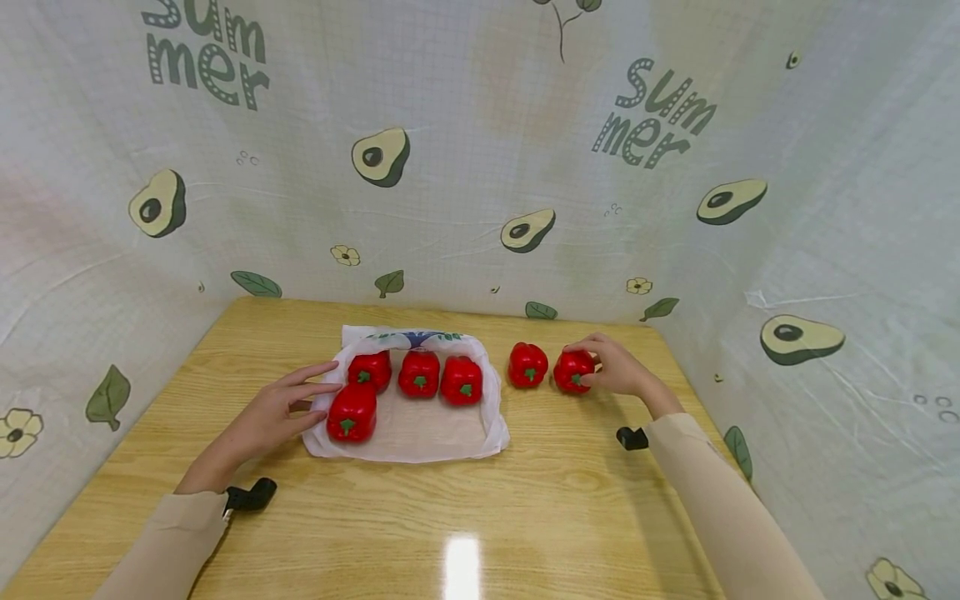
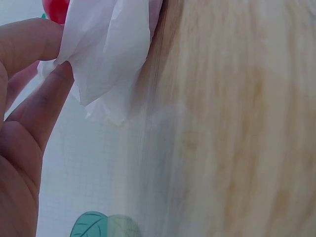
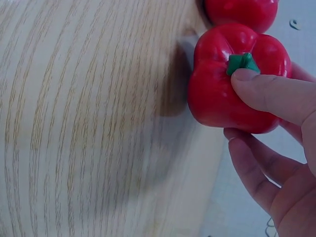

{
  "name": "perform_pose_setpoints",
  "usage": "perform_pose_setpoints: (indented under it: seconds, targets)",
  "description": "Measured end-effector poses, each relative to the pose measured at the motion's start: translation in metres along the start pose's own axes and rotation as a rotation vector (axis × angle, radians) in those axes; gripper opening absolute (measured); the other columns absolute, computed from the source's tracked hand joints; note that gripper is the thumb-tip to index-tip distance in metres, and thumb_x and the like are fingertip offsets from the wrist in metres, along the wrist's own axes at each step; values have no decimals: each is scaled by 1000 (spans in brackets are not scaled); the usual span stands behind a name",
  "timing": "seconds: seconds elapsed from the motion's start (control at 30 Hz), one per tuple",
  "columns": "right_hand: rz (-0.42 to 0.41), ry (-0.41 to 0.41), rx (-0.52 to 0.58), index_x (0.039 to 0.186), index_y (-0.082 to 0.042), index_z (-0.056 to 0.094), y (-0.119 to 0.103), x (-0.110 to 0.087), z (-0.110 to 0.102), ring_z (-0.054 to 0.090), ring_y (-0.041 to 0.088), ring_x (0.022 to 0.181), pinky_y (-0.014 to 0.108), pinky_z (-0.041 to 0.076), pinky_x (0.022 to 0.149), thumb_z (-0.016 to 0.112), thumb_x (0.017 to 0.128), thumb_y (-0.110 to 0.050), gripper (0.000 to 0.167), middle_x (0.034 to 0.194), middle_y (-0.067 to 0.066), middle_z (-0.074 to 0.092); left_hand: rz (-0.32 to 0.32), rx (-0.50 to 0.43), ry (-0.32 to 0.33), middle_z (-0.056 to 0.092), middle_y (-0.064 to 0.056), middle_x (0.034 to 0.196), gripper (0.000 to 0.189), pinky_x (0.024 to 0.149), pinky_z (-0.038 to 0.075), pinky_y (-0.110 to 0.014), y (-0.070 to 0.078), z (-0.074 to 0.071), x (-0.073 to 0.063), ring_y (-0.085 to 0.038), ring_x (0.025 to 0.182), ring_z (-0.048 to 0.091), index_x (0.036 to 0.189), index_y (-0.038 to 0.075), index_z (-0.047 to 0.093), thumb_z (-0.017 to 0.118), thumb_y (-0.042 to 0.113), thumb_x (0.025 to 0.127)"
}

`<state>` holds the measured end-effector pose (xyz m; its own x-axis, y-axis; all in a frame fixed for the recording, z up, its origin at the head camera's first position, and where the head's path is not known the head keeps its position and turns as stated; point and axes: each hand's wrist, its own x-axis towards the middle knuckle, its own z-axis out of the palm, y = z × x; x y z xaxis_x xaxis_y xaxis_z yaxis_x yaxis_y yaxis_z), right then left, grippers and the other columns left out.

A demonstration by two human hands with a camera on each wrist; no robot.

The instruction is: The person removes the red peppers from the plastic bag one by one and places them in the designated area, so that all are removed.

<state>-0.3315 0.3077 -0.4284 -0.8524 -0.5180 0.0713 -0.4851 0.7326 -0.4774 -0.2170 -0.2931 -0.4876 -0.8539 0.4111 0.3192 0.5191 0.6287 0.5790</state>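
A white plastic bag [image 1: 420, 433] lies with its mouth spread wide, and several red bell peppers [image 1: 418, 375] sit inside it. My left hand [image 1: 273, 417] is at the bag's left side, pinching its thin edge between thumb and fingers; the left wrist view shows the crumpled white plastic [image 2: 106, 54] at the fingertips. On the right, my right hand [image 1: 617, 367] grips a red bell pepper [image 3: 212, 94]. Its thumb [image 3: 266, 91] presses near the green stem while the other fingers reach around the far side. Another red bell pepper [image 1: 528, 365] stands between that one and the bag.
Under everything is a light wooden table [image 1: 360, 525]. Pale cloth [image 1: 450, 275] printed with avocados and leaves hangs behind the table and along both sides. Blue and green print shows on the bag's back rim. Small black devices [image 1: 253, 495] are worn at both wrists.
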Motion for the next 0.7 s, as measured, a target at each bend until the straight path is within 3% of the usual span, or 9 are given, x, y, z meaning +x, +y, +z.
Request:
perform_pose_setpoints:
  seconds: [0.27, 0.7]
  targets:
    - [3, -20, 15, 143, -4, 65, 1, 2, -1, 61, 38, 114, 61, 59, 96, 79, 90, 5, 55, 137, 24, 56, -25, -35, -8, 47, -12, 163, 52, 91, 64, -43, 1, 0, -1, -41, 134, 57, 141, 11, 71, 82, 2, 91]
    - [10, -38, 11, 144, -3, 63, 3, 4, 0, 57, 42, 121, 61, 58, 98, 77, 92, 7, 55, 140, 25, 54, 8, -23, 8, 49, -13, 161, 52, 89, 64, -41, -1, 2, 0, -40, 133, 58, 139, 9, 71, 83, -1, 89]
